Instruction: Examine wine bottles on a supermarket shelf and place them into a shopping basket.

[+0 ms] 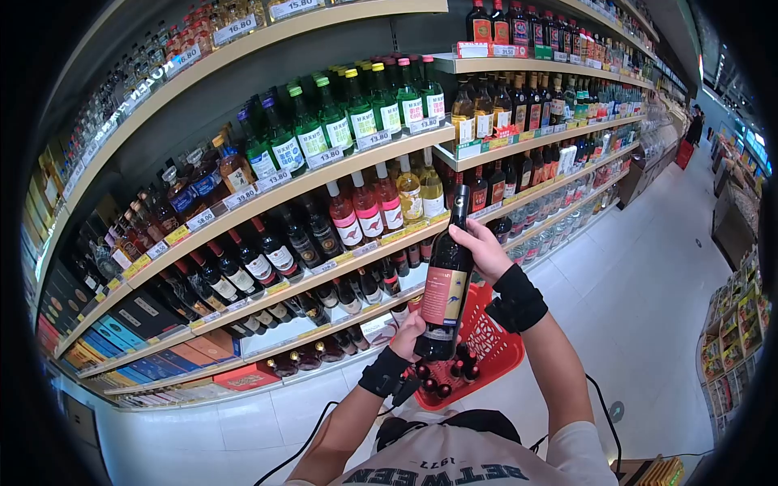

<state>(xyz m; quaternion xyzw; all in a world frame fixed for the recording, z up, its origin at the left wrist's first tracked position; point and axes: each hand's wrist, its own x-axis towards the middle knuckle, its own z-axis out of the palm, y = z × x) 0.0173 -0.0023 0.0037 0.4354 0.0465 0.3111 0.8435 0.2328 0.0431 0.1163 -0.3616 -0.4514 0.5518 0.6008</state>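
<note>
A dark wine bottle (444,287) with a red and cream label stands nearly upright in front of me, its neck leaning slightly right. My right hand (484,249) is closed around its shoulder, just below the neck. Low on the bottle's left side, my left hand (408,336) grips near the base; part of its fingers is hidden behind the glass. Below the bottle sits a red plastic basket (504,356), partly covered by it. Several dark bottles (442,389) with red caps lie inside the basket.
Long shelves of bottles with price tags run along the left and ahead. Green bottles (337,121) and pink bottles (366,209) stand at mid height. A tiled aisle floor (583,283) stretches to the right, past a rack of packets (737,332). Another person (694,125) is far off.
</note>
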